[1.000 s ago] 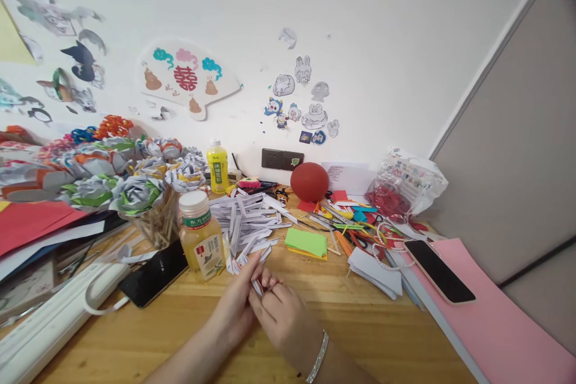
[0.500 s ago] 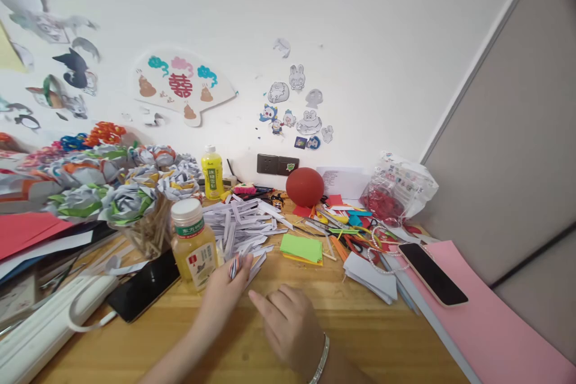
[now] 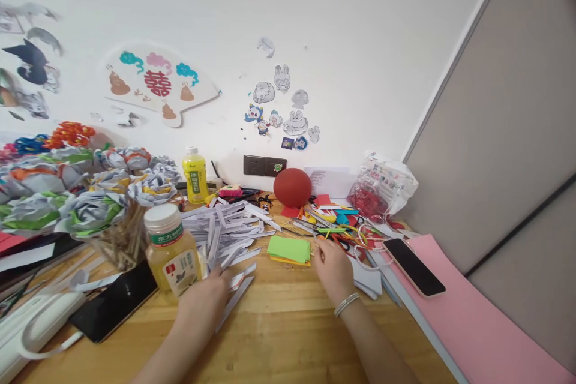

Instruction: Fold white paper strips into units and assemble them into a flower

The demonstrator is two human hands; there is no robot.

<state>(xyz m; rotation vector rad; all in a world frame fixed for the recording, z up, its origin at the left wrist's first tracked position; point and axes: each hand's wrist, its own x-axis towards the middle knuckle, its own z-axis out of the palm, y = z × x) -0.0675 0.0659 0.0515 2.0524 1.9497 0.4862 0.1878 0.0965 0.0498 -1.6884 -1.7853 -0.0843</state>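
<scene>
My left hand (image 3: 207, 295) is low over the desk, right of a tea bottle (image 3: 173, 261) with a white cap. Its fingers are mostly hidden behind the back of the hand, closed on folded paper strips (image 3: 237, 281) with white and orange edges that stick out at the thumb. A heap of folded white strips (image 3: 231, 225) lies just beyond. My right hand (image 3: 333, 269), with a bracelet at the wrist, is curled beside a stack of green paper slips (image 3: 288, 249). Its fingertips are drawn together; whatever they hold is too small to make out.
White slips (image 3: 366, 281), scissors (image 3: 305, 226) and coloured scraps lie around the right hand. Behind them are a red ball (image 3: 292, 188) and a plastic bag (image 3: 382, 186). A phone (image 3: 414, 267) rests on pink paper (image 3: 477, 306). Paper flowers (image 3: 94, 213), another phone (image 3: 114, 300) and a power strip (image 3: 40, 327) occupy the left.
My hands have separated. The right moved right and forward to the green slips; the left lowered beside the bottle, near the strips. The view has turned slightly right.
</scene>
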